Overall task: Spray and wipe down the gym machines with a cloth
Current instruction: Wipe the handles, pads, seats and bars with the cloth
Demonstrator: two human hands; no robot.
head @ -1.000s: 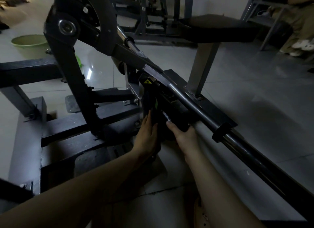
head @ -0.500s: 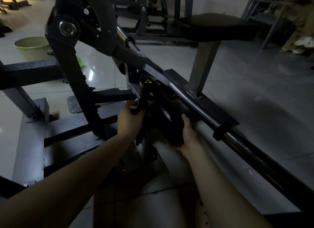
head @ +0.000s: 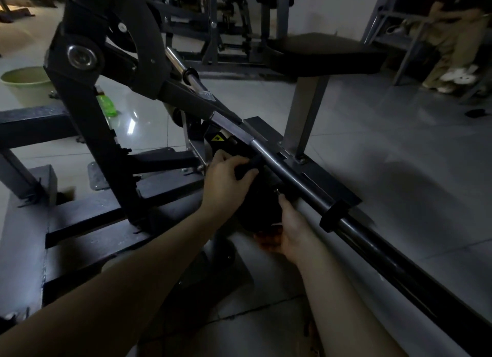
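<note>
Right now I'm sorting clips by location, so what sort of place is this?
Most likely a gym: a long steel bar is mounted on a black frame, a padded seat stands on a post, and more machines stand behind.

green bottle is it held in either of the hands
No, the green bottle lies on the floor beyond the machine frame, away from the left hand and right hand.

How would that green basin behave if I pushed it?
The basin looks like thin plastic, so probably light. Wide and low on glossy floor tiles, it would likely slide, not tip. Whether it holds water isn't visible.
</note>
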